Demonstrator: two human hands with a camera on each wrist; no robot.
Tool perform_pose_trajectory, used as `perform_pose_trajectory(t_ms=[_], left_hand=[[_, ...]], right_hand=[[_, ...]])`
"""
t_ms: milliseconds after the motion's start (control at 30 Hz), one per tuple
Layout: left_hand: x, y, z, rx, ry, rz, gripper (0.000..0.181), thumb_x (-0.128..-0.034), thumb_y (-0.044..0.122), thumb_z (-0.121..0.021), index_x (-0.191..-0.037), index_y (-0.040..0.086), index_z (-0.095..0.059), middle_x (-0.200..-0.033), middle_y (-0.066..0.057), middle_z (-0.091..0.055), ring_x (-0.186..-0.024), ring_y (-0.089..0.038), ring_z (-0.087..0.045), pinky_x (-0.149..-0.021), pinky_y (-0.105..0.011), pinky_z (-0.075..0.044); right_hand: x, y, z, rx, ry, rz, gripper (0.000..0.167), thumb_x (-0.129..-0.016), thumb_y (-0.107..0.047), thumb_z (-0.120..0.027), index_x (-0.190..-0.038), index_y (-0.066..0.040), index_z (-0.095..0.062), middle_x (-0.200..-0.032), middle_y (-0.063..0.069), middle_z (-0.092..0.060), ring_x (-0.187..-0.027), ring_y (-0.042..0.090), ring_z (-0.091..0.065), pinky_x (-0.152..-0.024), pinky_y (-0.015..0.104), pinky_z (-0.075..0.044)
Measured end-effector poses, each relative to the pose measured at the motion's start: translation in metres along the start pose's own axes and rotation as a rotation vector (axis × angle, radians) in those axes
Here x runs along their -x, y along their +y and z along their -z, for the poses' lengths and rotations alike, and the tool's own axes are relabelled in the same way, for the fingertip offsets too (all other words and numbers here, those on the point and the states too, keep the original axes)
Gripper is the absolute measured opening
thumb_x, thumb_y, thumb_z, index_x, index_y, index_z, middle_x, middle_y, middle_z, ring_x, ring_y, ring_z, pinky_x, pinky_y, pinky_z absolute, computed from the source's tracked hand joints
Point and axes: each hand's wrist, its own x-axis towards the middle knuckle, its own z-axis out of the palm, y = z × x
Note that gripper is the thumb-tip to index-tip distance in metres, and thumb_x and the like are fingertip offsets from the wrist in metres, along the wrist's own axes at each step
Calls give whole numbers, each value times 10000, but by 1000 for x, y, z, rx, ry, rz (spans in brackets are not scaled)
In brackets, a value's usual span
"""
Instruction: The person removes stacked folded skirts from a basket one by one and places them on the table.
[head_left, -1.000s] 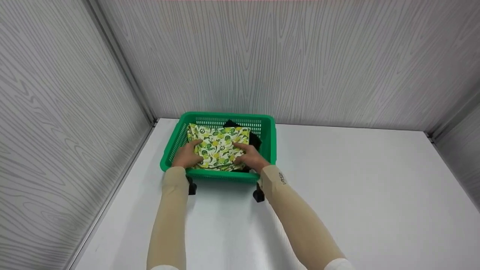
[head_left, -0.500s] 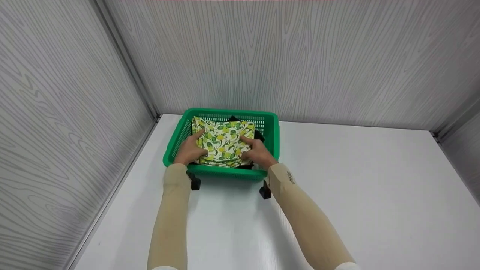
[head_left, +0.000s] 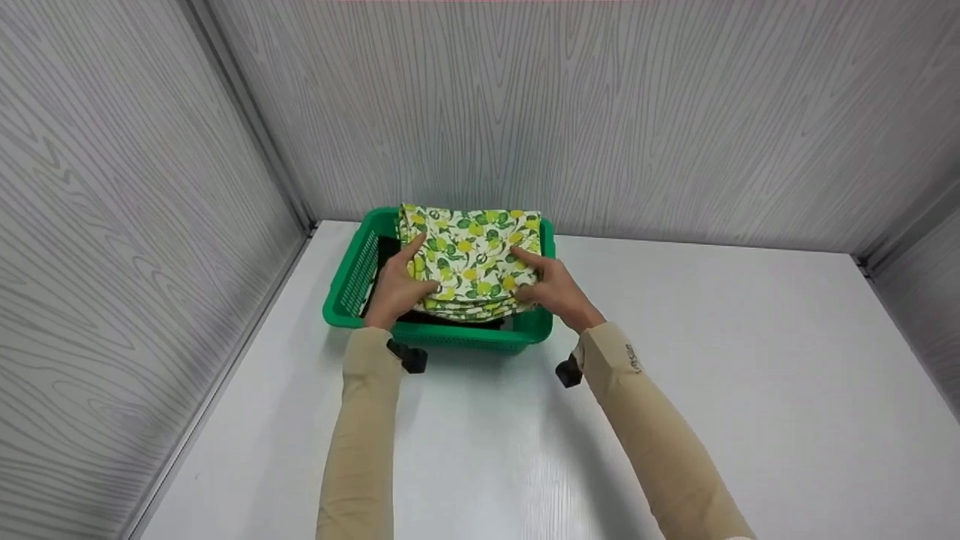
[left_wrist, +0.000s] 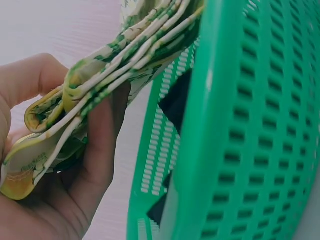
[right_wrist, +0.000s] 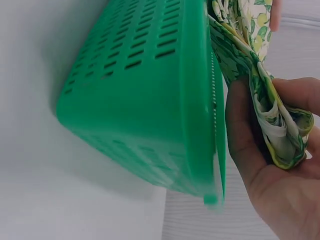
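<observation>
A folded cloth (head_left: 472, 259) printed with lemons and green leaves is held above the green basket (head_left: 442, 337), several layers thick. My left hand (head_left: 397, 289) grips its left edge, thumb on top. On the opposite edge, my right hand (head_left: 559, 289) pinches the layers. In the left wrist view the left hand (left_wrist: 95, 165) has fingers curled under the folded cloth (left_wrist: 120, 65). The right wrist view has the right hand (right_wrist: 280, 190) wrapped around the folded end of the cloth (right_wrist: 265, 100), just above the rim.
Black material (head_left: 386, 251) lies inside the basket, partly hidden by the cloth. The basket stands on a white table (head_left: 712, 360), near the grey wood-grain back wall (head_left: 585, 112). A left side wall (head_left: 127, 247) rises beside the table.
Both hands have lifted the folded cloth out of the basket and shifted it slightly to the right. More of the black material at the basket's left side now shows.
</observation>
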Motion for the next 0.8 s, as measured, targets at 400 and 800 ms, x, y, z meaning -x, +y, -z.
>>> perform_pose_trajectory(t_ms=[400,800], left_hand=[[-3,18,-43,103,-21,-57,848,-857,-105,-582,-1608,185,-316,-1664,-66,-233,-475,-114,-274,-558,-318,-332],[-5,30,-84,141,-38,-81,869,-832,-123,-581,-1603,192,-333,-1649,-62,-277,-465,-115,-256,-532,-301,-313]], right_hand=[[32,4,46,7,46,14,784,-854,28,-638,-1574,-172,-399,-1379,150,-525,-1017,242,-540,-800,297,-511],[55,19,82,-4,87,-22,801,-856,21,-650,-1583,-181,-382,-1431,182,-468,-1048,247,-549,-843,273,-509]])
